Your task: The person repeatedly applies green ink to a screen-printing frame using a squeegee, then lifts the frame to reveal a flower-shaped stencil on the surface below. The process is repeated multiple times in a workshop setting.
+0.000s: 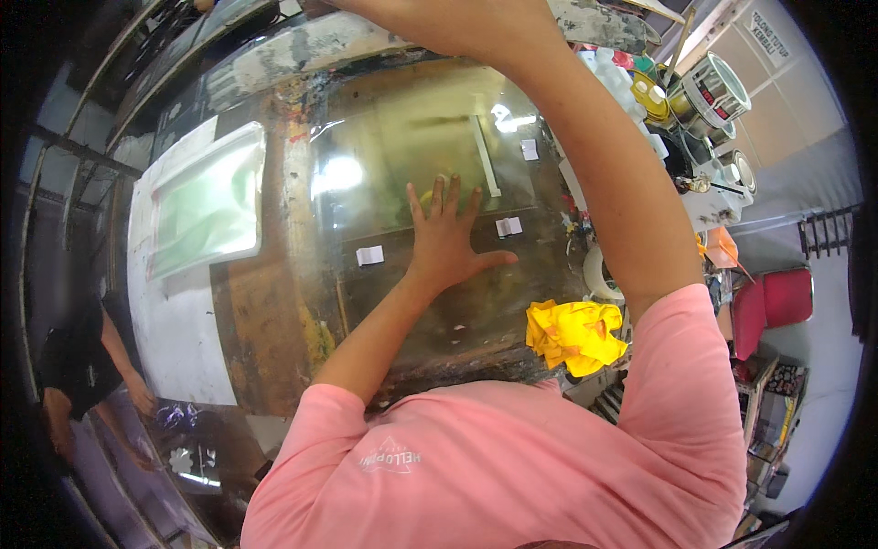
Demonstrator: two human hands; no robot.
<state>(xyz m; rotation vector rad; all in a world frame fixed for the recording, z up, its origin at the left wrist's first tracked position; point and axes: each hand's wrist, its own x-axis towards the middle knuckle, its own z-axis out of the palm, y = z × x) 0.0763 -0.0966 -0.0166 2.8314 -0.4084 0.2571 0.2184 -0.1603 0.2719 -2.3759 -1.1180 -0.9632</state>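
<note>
My left hand [448, 229] lies flat with fingers spread on a glossy, see-through sheet [393, 156] that covers part of the dark worktable. Nothing is in its grasp. Above it, my right arm reaches across to the far side, and my right hand [412, 14] is cut off by the upper edge, so its fingers are hidden. Small white paper pieces [369, 255] lie around the sheet, one [508, 226] just right of my left hand. A narrow white strip [487, 156] lies beyond my fingertips.
A crumpled yellow cloth [576, 337] sits at the near right, beside a roll of tape [600, 274]. Paint cans [718, 90] and containers crowd the right side. To the left is a framed pale green panel [208, 203]. Another person [82, 348] stands at the far left.
</note>
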